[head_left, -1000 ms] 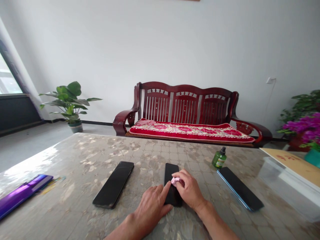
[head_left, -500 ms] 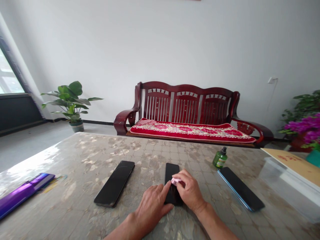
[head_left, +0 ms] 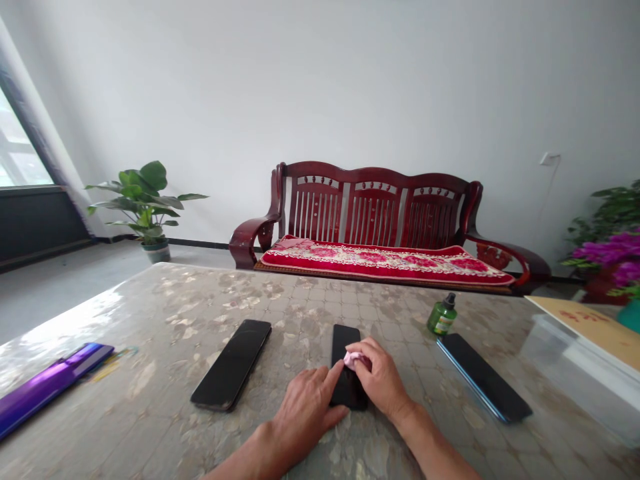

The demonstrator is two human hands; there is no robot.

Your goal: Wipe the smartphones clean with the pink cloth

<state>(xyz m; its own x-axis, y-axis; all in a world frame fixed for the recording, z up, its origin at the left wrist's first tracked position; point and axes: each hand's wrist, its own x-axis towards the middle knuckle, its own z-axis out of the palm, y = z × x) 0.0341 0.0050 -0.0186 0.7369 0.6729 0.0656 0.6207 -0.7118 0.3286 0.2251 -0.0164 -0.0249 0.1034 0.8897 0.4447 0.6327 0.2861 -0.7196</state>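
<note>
The middle phone [head_left: 341,345] lies on the tabletop [head_left: 300,303]. At its left edge, the left hand [head_left: 305,402] holds nothing, fingers loosely spread; over its right side, the right hand's [head_left: 379,373] fingers pinch a pink cloth [head_left: 353,359]. Right of this phone stands a green bottle [head_left: 442,318].

on the table [head_left: 165,373], the middle phone [head_left: 341,343] lies before me at twelve, under my left hand [head_left: 306,403] at its seven and my right hand [head_left: 380,380] at its four. from that phone, the left phone [head_left: 233,367] sits at nine, the long case [head_left: 50,387] farther out that way. the right phone [head_left: 485,379] is at three, the bottle [head_left: 443,317] at two, just beside its far end, the box [head_left: 575,373] farther right. behind the table, the bench [head_left: 373,207] stands at twelve, the potted plant [head_left: 156,252] at ten.
</note>
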